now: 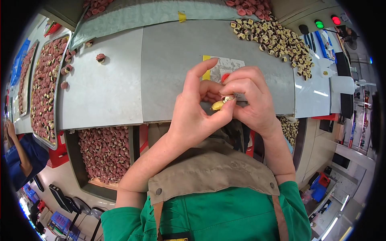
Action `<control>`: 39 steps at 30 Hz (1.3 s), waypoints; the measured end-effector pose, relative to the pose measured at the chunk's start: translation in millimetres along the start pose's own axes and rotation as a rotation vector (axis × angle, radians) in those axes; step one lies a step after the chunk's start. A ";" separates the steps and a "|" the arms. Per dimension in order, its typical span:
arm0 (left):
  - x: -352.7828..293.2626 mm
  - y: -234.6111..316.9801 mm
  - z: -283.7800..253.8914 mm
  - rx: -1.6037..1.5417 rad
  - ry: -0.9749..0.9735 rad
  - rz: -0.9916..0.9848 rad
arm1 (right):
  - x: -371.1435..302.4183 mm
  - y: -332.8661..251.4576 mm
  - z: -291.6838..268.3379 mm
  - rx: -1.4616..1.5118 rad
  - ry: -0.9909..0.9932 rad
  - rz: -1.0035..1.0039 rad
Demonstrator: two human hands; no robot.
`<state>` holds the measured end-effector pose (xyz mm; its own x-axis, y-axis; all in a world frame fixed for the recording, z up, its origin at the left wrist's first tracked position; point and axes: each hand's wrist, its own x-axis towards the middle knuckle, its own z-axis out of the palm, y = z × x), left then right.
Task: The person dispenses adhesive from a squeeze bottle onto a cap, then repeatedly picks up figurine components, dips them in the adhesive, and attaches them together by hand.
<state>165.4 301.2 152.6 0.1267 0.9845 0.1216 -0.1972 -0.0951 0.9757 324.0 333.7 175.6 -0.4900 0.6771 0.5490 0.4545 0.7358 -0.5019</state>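
Note:
My two hands meet above the near part of the grey table. My left hand is closed, its index finger raised, its thumb reaching the fingers of my right hand. My right hand is closed too, with bent fingers and thumb pinched. Between the fingertips sits a small cream-and-dark piece with a pinkish edge; the fingers cover most of it. A small yellow object shows just below it, by my left fingers; its kind is unclear. Behind my right fingers a red round bit shows over a patterned pad with a yellow strip.
Loose black-and-cream pieces lie at the back right, pink ridged caps behind them. Pink-topped pieces fill a tray at the left and an open drawer below the table edge. Another person's arm shows far left.

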 end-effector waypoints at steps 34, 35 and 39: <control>233.3 -6.2 -9.0 1.123 -0.059 0.527 | -9.5 39.2 -86.8 -0.122 -0.070 0.831; 240.9 -7.5 -2.9 1.113 -0.073 0.523 | -15.2 40.6 -86.4 -0.126 -0.069 0.847; 246.8 -18.9 9.7 1.079 -0.126 0.479 | -43.9 51.2 -83.6 -0.234 0.096 0.613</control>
<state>209.8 544.6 166.0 0.3697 0.7989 0.4744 0.6632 -0.5845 0.4676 430.9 341.4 181.7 -0.0273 0.9617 0.2729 0.7851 0.1896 -0.5896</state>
